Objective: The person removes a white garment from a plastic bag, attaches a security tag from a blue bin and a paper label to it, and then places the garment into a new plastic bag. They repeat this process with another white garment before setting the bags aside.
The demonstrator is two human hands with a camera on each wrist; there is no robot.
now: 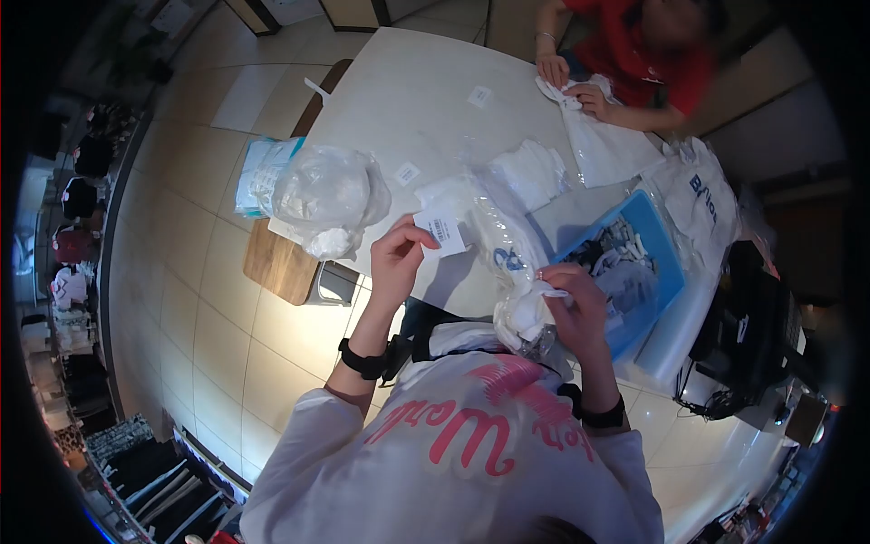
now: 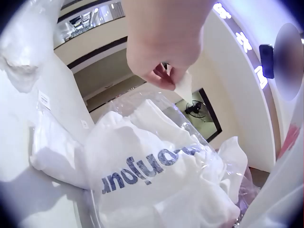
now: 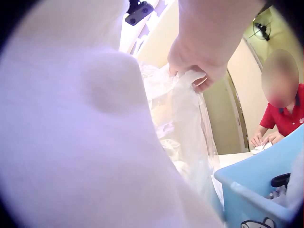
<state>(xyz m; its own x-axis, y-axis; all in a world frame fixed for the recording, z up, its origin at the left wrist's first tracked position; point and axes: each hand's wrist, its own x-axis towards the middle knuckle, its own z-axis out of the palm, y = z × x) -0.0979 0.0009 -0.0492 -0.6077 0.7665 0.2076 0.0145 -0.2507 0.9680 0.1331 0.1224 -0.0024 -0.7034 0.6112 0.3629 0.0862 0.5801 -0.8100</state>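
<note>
Between thumb and fingers, the left hand (image 1: 399, 258) pinches a white printed label (image 1: 440, 233) above the table; in the left wrist view, the hand (image 2: 164, 52) holds the small white label (image 2: 184, 88) over a clear-bagged white garment with dark blue lettering (image 2: 142, 168). My right hand (image 1: 576, 308) grips a white edge of the bagged garment (image 1: 521, 308) near the table's front edge. From the right wrist, the hand (image 3: 199, 61) pinches thin white material (image 3: 187, 109) that hangs down from it.
A blue bin (image 1: 666, 272) with small items stands at the right. Clear plastic bags (image 1: 326, 195) lie on the table's left side. Across the white table (image 1: 399, 91), a person in red (image 1: 625, 54) handles a white garment (image 1: 607, 145). A stool (image 1: 281, 263) is at the left.
</note>
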